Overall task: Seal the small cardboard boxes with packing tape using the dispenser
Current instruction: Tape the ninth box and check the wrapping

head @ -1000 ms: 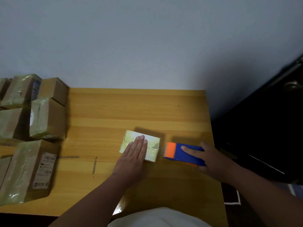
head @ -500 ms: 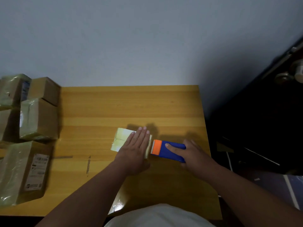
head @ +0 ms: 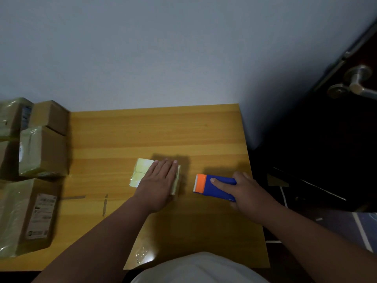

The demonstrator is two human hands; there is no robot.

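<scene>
Pressing a small box flat near the frame's centre.
Left hand (head: 158,181) lay spread, palm down, on the taped box (head: 142,170); right hand (head: 247,189) gripped the blue dispenser (head: 214,185) on the worktop (head: 163,135), its long axis horizontal, orange end toward the box, just apart.

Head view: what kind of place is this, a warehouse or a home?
Probably a room at home used for packing parcels. A small wooden table stands against a plain wall, taped boxes are stacked at its left, and a door handle shows at the right.
</scene>
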